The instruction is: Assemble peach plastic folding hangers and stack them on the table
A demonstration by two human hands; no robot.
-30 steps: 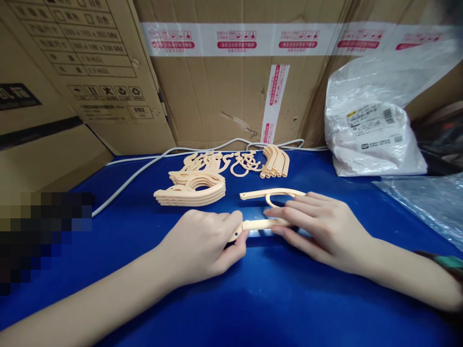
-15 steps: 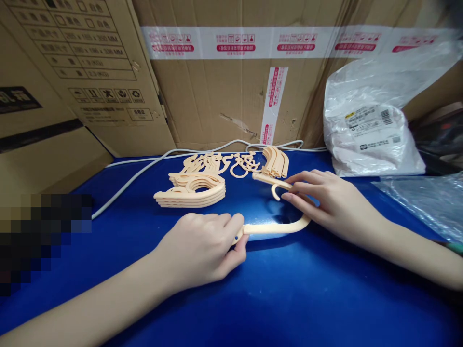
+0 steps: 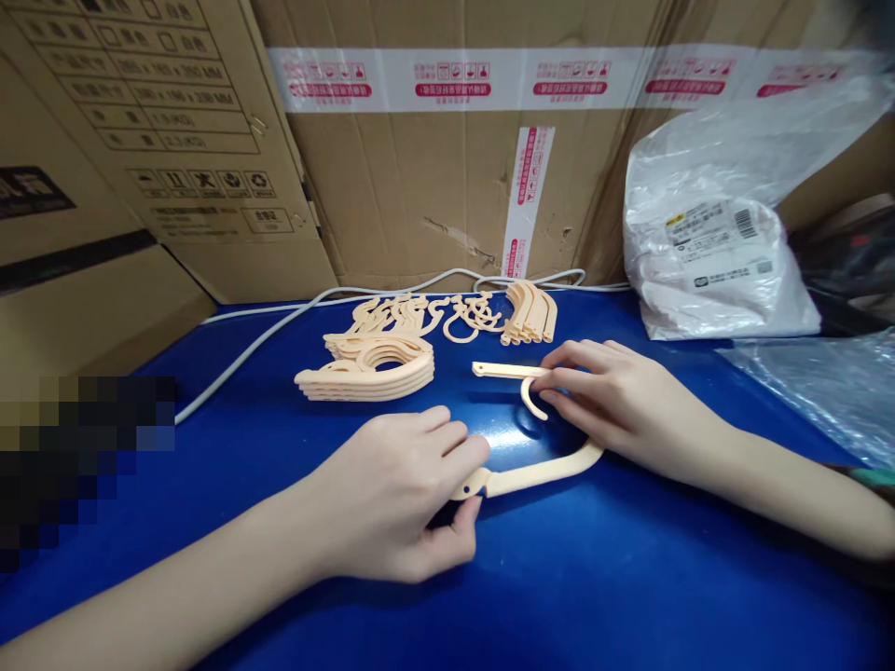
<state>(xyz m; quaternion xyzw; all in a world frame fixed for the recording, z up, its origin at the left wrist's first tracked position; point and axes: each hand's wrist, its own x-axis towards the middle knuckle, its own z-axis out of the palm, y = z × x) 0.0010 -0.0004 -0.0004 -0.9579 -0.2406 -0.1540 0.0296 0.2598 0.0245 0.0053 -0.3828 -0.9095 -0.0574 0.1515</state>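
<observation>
Between both hands is a cream plastic folding clothes hanger [image 3: 545, 473]. My left hand [image 3: 412, 489] is closed on its near end, a small flat tab [image 3: 470, 488] with a hole in it; part of the tab is hidden by the fingers. My right hand [image 3: 615, 391] is closed around the hanger's middle, which it covers. From under its fingers a straight-looking arm [image 3: 510, 370] points left, and a curved hook [image 3: 532, 401] hangs below that. A stack of folded cream hangers [image 3: 374, 380] lies beyond my left hand.
Loose cream hooks [image 3: 465, 321], a pile of slim cream parts [image 3: 392, 315] and several curved arms [image 3: 530, 315] lie at the back of the blue table [image 3: 559, 587]. A white cable [image 3: 258, 345] runs behind them. Cardboard boxes [image 3: 419, 196] and a white plastic bag [image 3: 720, 261] border the surface.
The hanger's near arm has tilted, its left end now lower, and my left hand's grip has loosened a little. The far arm and hook have turned and dropped slightly in my right hand.
</observation>
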